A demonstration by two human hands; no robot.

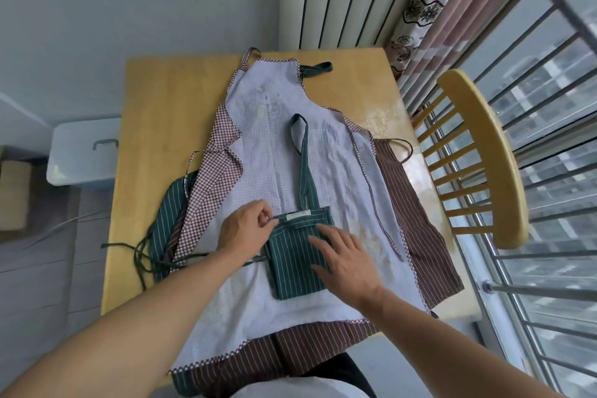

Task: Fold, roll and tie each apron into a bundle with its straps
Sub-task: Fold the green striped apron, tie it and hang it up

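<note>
Head view, the only one: a green striped apron, already folded into a narrow rectangle, lying on top of a pale checked apron spread flat across the wooden surface, with a brown striped apron showing beneath at the right and near edges. Long axis of the green packet running from near edge to far edge, neck strap stretching on along that same line, away from the body, ending in a loop over the pale bib. Left hand at the packet's far-left corner, fingers pinching the folded top hem by the white label. Right hand flat on the packet's right half, its fingers straight and spread, pressing down, gripping nothing. Both hands thus touching the cloth, the left nearer the far end where the strap leaves. A thin green tie trailing left of the packet, off toward the surface's left edge. Probably a roll due next, along the long axis and ending at the strap end, leaving the strap free for binding; likely risk, the layers slipping sideways under a loosened press. A wooden chair standing just right of the surface.
</note>
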